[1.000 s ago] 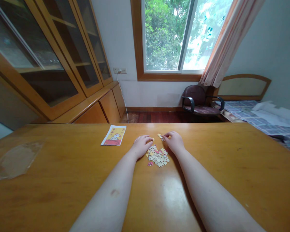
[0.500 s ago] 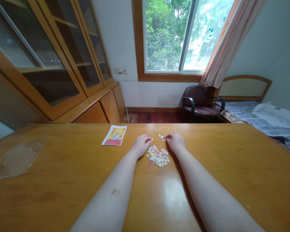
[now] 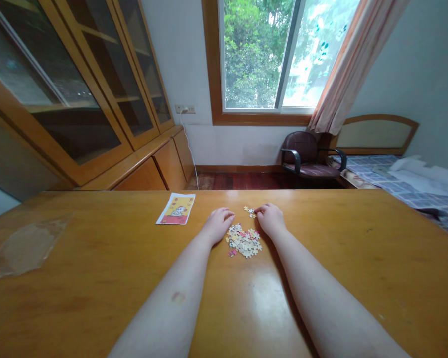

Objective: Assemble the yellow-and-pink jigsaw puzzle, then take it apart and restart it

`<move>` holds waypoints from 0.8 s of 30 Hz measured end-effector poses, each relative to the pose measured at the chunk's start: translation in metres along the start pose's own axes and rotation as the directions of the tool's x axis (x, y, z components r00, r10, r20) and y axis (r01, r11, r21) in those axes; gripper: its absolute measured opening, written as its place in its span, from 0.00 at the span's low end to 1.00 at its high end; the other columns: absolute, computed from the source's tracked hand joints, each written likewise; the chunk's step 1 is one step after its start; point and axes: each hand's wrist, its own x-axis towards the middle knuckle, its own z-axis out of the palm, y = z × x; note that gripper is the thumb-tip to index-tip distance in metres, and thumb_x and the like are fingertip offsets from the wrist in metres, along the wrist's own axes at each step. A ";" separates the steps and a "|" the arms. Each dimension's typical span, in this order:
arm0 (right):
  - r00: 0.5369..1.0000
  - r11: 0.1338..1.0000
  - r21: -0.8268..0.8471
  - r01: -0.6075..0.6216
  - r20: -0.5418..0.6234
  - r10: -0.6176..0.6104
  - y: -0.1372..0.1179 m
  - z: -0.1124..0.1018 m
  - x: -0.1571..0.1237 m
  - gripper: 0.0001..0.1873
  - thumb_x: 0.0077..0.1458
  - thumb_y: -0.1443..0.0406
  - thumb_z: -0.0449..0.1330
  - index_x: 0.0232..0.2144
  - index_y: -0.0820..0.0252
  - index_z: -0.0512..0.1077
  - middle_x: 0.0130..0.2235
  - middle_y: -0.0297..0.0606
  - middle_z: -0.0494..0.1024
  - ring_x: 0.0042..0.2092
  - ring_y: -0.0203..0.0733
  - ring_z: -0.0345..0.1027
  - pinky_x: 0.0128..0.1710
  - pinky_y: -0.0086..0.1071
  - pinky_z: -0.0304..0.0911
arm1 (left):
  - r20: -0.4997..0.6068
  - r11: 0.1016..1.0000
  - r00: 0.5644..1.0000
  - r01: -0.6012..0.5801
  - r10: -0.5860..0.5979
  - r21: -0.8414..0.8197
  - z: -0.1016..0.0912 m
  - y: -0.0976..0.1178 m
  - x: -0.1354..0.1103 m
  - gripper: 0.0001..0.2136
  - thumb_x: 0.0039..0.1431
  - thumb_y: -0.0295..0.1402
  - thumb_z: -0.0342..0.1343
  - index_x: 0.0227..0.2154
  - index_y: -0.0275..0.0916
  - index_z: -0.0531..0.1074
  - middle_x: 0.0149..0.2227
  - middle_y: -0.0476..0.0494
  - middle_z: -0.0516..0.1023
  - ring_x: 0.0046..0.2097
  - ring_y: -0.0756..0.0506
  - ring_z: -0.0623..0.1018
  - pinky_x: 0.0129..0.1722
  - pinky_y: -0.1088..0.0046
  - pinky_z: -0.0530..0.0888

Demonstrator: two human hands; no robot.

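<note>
A heap of small jigsaw puzzle pieces (image 3: 245, 242), mostly pale backs with some pink and yellow faces, lies on the wooden table (image 3: 231, 308). At its upper left is my left hand (image 3: 218, 223), fingers bent and pinched together around what looks like a tiny pale puzzle piece, mostly hidden. My right hand (image 3: 271, 218) rests on the table above the heap's right side. Its thumb and fingers close on the edge of a small cluster of puzzle pieces (image 3: 249, 212) beyond the heap.
Left of my hands lies a picture card (image 3: 176, 209) with a white cartoon animal on yellow and pink. A clear plastic bag (image 3: 26, 246) is flat at the far left. Beyond the table stand a glass-door cabinet (image 3: 127, 99), an armchair (image 3: 308, 154) and a bed (image 3: 388, 169).
Both hands stay almost in place, with only slight finger movement. The view shifts a tiny bit. Heap and card lie as before.
</note>
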 end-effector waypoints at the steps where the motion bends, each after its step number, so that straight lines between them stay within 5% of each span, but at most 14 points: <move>1: 1.000 1.000 0.011 0.006 -0.013 -0.006 0.000 0.000 0.000 0.14 0.55 0.68 0.54 0.35 0.55 0.81 0.43 0.40 0.78 0.47 0.46 0.68 0.47 0.35 0.58 | -0.004 1.000 1.000 0.004 -0.004 -0.002 0.000 0.000 0.000 0.16 0.63 0.37 0.47 0.44 0.38 0.77 0.52 0.38 0.75 0.57 0.40 0.70 0.60 0.60 0.64; 6: 0.979 0.970 0.138 0.201 -0.040 -0.198 -0.004 0.000 -0.002 0.12 0.53 0.69 0.57 0.35 0.56 0.80 0.40 0.38 0.79 0.45 0.43 0.69 0.49 0.34 0.59 | -0.007 1.000 1.000 0.005 -0.005 -0.028 0.002 -0.003 0.002 0.15 0.61 0.34 0.49 0.44 0.40 0.77 0.52 0.41 0.75 0.57 0.41 0.70 0.61 0.61 0.64; 11: 0.874 0.849 0.293 0.441 0.078 -0.480 -0.007 0.003 -0.005 0.15 0.48 0.75 0.58 0.30 0.54 0.81 0.36 0.34 0.79 0.41 0.39 0.68 0.48 0.32 0.60 | 0.023 0.999 1.000 0.005 -0.004 -0.037 0.003 -0.004 0.002 0.15 0.52 0.26 0.49 0.34 0.43 0.81 0.53 0.44 0.74 0.55 0.42 0.71 0.61 0.62 0.64; 24: 0.840 0.838 0.225 0.497 0.115 -0.530 -0.011 0.003 -0.009 0.06 0.51 0.62 0.66 0.34 0.53 0.80 0.38 0.37 0.77 0.43 0.42 0.66 0.48 0.36 0.57 | 0.036 1.000 0.999 -0.007 0.008 -0.023 0.004 -0.005 0.002 0.16 0.50 0.25 0.50 0.37 0.43 0.80 0.52 0.44 0.75 0.56 0.42 0.71 0.61 0.62 0.63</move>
